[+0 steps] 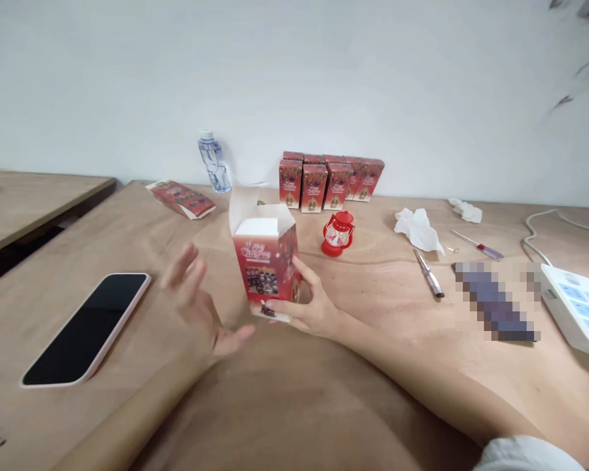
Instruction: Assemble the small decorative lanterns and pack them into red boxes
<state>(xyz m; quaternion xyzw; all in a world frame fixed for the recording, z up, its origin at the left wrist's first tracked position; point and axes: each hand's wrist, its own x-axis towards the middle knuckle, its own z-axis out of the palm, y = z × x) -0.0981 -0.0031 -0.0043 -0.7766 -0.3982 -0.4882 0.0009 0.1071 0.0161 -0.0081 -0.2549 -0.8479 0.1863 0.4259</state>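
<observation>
My right hand [310, 302] grips the lower part of a red printed Christmas gift box [262, 271], thumb across its front and fingers round the right side. The box stands nearly upright with its top flaps up, and white shows inside the opening. To its left, my left hand [199, 297] is apart from the box, fingers spread and slightly blurred, holding nothing. A small red lantern [338, 234] with a clear body stands on the table to the right, behind my right hand.
Several closed red boxes [314, 186] stand by the wall. A flattened box [182, 198] lies near a water bottle [214, 162]. A phone [86, 330] is at left. Rightward are crumpled tissue [417, 227], screwdrivers [429, 275], a pixelated dark item [493, 301] and a power strip [576, 307].
</observation>
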